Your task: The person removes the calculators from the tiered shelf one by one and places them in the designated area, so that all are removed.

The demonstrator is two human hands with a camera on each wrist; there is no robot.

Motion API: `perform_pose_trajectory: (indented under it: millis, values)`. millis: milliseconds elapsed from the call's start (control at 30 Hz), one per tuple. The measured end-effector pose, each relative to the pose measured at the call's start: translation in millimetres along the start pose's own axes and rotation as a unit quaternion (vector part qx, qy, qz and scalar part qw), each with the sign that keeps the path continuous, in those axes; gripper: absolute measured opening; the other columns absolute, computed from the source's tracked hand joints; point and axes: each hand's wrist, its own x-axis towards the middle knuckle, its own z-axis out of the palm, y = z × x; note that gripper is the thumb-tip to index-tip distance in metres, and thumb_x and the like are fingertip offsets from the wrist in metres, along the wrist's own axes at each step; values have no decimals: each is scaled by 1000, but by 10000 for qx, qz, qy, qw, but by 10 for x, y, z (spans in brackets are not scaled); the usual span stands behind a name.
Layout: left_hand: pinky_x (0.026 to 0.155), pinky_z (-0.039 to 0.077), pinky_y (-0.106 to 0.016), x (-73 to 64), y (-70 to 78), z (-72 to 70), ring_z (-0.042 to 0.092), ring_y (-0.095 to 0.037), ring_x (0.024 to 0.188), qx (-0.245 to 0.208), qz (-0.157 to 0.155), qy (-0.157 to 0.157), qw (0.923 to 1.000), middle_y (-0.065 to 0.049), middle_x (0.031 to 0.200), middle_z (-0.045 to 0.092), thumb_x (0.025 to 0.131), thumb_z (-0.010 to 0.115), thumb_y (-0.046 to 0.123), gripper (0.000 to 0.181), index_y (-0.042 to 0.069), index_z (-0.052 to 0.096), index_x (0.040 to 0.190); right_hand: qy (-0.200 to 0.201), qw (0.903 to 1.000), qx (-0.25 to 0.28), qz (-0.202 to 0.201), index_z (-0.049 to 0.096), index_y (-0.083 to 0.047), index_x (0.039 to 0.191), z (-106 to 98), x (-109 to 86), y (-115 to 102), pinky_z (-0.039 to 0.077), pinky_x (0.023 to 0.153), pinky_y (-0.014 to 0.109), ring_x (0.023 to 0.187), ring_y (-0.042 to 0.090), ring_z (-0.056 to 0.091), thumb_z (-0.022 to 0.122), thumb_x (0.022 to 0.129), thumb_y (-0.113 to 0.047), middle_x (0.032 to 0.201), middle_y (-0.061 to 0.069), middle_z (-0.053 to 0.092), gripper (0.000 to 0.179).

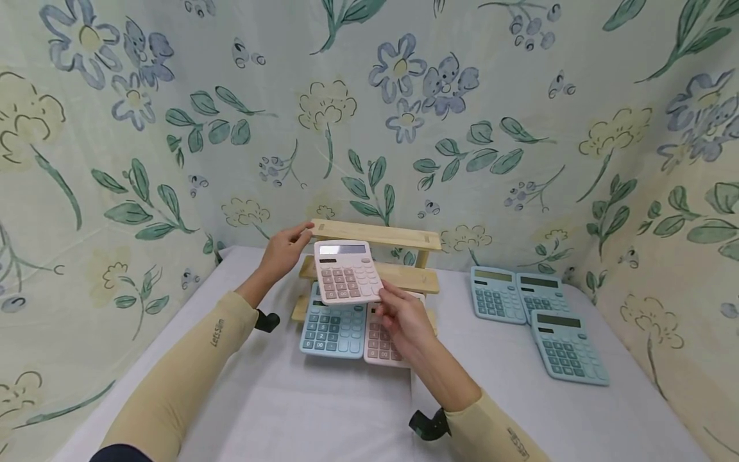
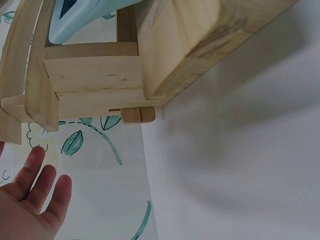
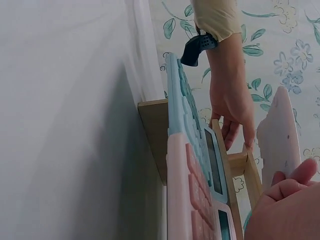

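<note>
My right hand (image 1: 404,317) pinches a pink calculator (image 1: 346,273) by its lower right corner, with thumb and fingers on it. The calculator is held up in front of a tiered wooden rack (image 1: 375,235), its keys facing me. My left hand (image 1: 283,253) is at the left end of the rack's top bar, fingertips touching or close to it. In the left wrist view its fingers (image 2: 56,197) are extended and slightly spread. On the rack's lowest tier a blue calculator (image 1: 331,330) leans beside another pink calculator (image 1: 383,343), whose upper part is mostly hidden by my right hand.
Three blue calculators lie at the right on the white cloth: one at the back left (image 1: 498,295), one beside it (image 1: 541,292), one nearer me (image 1: 568,346). A floral curtain (image 1: 346,141) hangs behind the rack and along both sides.
</note>
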Motion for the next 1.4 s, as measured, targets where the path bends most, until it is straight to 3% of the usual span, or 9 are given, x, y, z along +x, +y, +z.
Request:
perform_pose_trajectory:
  millis: [100,400,533,633,733,1200,1400]
  values:
    - [94,49,-51,5,0,3,55,-29,124,-53,0,6,10000,-8,144,57,103,46,55,48,35,54,146,151,9999,-54,-3,63,-19,136,-24,-46,-52,34,48,17,55,6,50,64,98,-16,84,-1,67,38]
    - [96,48,-53,1,4,-7,55,-29,125,-117,-19,-26,9999,-7,145,56,103,47,53,48,34,54,146,268,9994,192,-142,62,-21,139,-188,-164,-193,26,46,21,45,8,32,61,101,-19,98,-4,71,38]
    - [95,48,-52,11,-19,-8,57,-28,123,-84,32,20,10000,-8,142,59,102,47,56,48,36,55,145,315,9988,231,-288,56,-21,144,-273,-196,-237,25,46,21,45,8,31,60,102,-18,112,-3,70,43]
    - [94,48,-52,14,-30,-10,57,-28,123,-88,61,9,9999,-8,141,59,102,47,57,49,36,55,145,386,9983,196,-389,52,-21,148,-349,-230,-277,25,46,21,46,8,31,58,103,-18,130,-2,64,45]
    - [92,48,-51,13,-29,-15,57,-27,121,-85,66,-7,9999,-9,141,59,102,47,57,49,36,54,146,431,9981,84,-421,48,-24,150,-434,-271,-322,25,46,21,46,8,32,55,105,-21,138,-3,58,46]
    - [89,48,-48,26,-29,-21,57,-26,117,-60,-10,37,10000,-8,137,61,102,46,57,49,37,54,146,778,9956,184,-494,48,-22,147,-800,-426,-513,26,47,21,44,10,31,51,106,-26,134,-8,63,41]
    - [88,48,-47,29,-22,-10,57,-26,116,-114,-12,17,9999,-7,136,61,103,47,55,48,36,54,146,908,9942,101,-565,45,-22,151,-1002,-516,-573,27,47,22,45,11,32,53,105,-27,137,-9,61,47]
